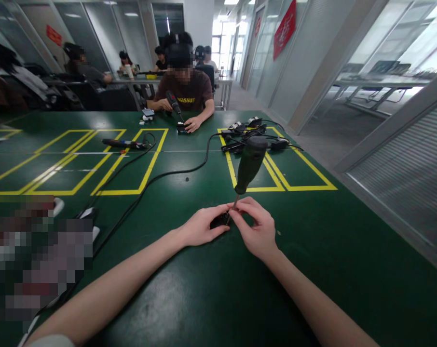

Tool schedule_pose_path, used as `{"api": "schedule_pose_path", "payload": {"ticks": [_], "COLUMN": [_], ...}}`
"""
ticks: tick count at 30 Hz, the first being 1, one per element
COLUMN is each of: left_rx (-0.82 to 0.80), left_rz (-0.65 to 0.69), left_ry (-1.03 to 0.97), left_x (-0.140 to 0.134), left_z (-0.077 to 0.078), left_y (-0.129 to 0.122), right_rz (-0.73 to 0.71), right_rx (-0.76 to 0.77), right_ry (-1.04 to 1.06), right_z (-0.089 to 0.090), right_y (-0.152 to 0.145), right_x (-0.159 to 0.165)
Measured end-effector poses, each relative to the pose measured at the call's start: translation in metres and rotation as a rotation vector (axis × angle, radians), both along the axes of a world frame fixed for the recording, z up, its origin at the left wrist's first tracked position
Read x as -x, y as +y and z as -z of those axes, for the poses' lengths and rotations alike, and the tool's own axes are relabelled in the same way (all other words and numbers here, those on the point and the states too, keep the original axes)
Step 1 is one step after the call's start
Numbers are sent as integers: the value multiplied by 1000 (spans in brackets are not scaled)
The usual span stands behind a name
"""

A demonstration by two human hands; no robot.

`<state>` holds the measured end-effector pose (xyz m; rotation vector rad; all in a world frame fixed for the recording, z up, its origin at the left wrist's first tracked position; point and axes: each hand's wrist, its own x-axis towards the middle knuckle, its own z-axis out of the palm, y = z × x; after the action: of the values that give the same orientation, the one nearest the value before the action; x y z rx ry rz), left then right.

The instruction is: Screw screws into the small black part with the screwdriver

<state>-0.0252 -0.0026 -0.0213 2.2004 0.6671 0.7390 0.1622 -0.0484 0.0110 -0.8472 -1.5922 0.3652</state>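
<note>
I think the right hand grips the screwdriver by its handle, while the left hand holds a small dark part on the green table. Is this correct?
Not the handle: in the head view, the right hand grips the screwdriver by its shaft, while the left hand holds a small dark part on the table.

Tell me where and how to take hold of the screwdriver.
Likely best by its thick handle, from above or the right: it rises free of fingers, tilted rightward, while the right hand pinches the thin shaft below.
</note>
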Motion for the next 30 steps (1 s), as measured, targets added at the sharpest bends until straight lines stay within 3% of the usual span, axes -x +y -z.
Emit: {"api": "schedule_pose_path", "payload": {"ticks": [7,14,24,30], "left_rx": [-35,-18,44,55], "left_rz": [9,8,8,12], "left_ry": [61,-13,6,-12], "left_x": [0,-2,-3,-4], "left_z": [-5,-3,-7,-7], "left_y": [-1,-1,-1,-1], "right_rz": [-23,18,48,-44], "right_rx": [0,26,172,271], "right_ry": [4,42,142,224], "right_z": [0,1,3,3], "right_y": [0,1,-1,-5], "right_x": [0,-2,-1,3]}}
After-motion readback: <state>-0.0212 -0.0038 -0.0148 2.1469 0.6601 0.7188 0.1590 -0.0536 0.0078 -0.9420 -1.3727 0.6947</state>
